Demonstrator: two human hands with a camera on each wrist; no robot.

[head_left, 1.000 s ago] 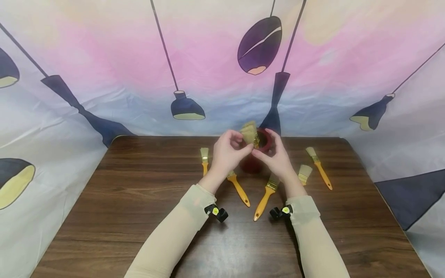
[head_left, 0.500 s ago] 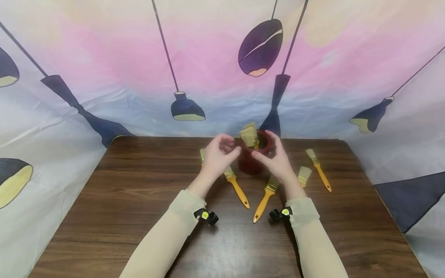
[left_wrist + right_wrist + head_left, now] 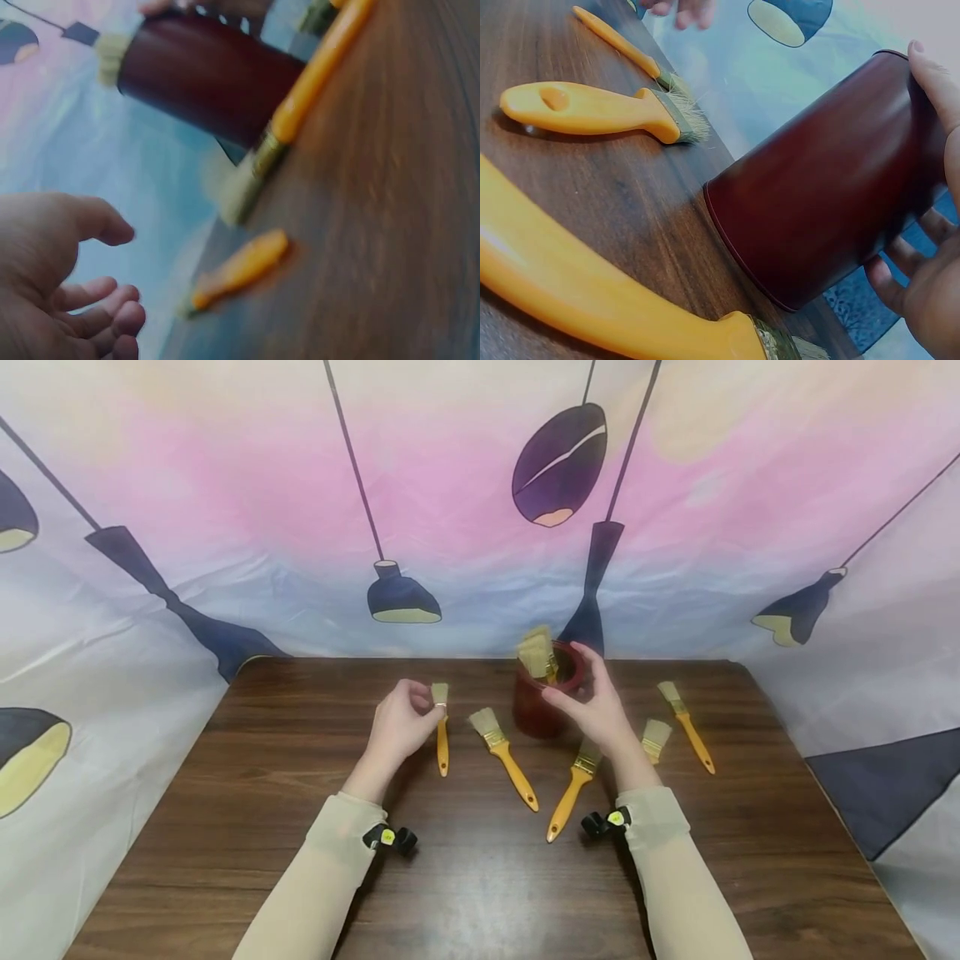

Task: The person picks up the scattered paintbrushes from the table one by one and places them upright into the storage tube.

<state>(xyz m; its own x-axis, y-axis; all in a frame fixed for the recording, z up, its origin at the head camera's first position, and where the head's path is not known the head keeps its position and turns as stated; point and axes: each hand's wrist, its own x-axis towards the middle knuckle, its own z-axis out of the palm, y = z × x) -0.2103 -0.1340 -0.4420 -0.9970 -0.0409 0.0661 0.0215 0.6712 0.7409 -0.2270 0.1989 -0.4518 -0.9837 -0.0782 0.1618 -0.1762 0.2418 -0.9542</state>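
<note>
A dark red cylindrical holder stands upright at the back of the table, with several paintbrushes in it, bristles up. My right hand grips its right side, thumb at the front of the rim, fingers behind. My left hand is beside the leftmost flat paintbrush, near its metal band. In the left wrist view, the thumb and fingers of the left hand are apart, and the yellow-handled paintbrush lies beyond them, blurred.
Other yellow-handled paintbrushes lie on the brown wooden table: one left of the holder, one in front, one partly hidden by the right wrist, one far right. A printed cloth hangs behind.
My left hand has moved away from the holder, leftward and nearer to me, to the leftmost paintbrush. My right hand has stayed on the holder.
</note>
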